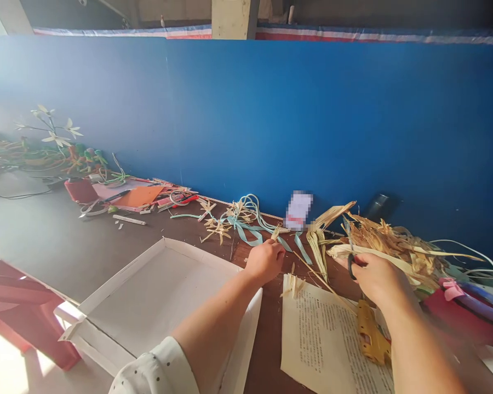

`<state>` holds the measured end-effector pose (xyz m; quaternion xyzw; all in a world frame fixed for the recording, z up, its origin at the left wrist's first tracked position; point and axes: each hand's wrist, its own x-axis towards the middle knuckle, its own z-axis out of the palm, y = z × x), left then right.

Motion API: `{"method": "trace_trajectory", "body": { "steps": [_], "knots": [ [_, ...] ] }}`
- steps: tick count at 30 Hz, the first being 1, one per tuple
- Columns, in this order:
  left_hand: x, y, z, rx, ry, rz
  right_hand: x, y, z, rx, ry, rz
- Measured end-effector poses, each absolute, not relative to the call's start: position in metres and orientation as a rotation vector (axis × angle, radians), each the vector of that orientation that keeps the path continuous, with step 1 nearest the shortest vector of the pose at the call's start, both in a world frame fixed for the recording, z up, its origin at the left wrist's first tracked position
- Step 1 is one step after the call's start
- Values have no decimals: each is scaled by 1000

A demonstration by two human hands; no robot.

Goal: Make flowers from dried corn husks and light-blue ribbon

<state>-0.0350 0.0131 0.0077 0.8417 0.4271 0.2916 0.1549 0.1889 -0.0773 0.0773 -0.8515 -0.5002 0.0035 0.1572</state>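
Left hand [266,261], centre frame: closed, fingertips pinching a small pale husk piece [275,233] that pokes up past the knuckles. Right hand [380,276], right of centre: curled round the black-handled scissors [351,267]; blades hard to make out against the husk pile [398,241] behind, can't tell if parted. Loose husk strips [318,251] lie between the hands; husk scraps [293,285] sit on the top-left corner of the printed sheet [312,334], lower right. Yellow glue gun [367,334] on same sheet, just below right wrist. White tray [148,301] lower left, under left forearm.

To work well, I'd say: pinch low, husk tip exposed, blades clear of left fingertips; snip lightly, dry husk probably splits along the grain. Keep right forearm off glue gun, may be hot.
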Motion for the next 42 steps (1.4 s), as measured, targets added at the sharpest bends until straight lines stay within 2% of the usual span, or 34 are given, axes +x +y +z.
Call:
{"method": "trace_trajectory", "body": {
  "steps": [6,14,20,31,42],
  "knots": [
    [-40,14,11,2386,1263,827,218,-34,56,-2600,-1731,-105],
    [-36,15,8,2391,1236,776,232,-24,42,-2524,-2008,245],
    [-36,16,7,2379,1220,789,236,-14,44,-2516,-2046,455],
    [-35,17,3,2410,1194,805,236,-7,50,-2550,-2026,379],
    [-36,17,4,2440,1180,753,246,3,29,-2720,-1766,590]
  ]
}}
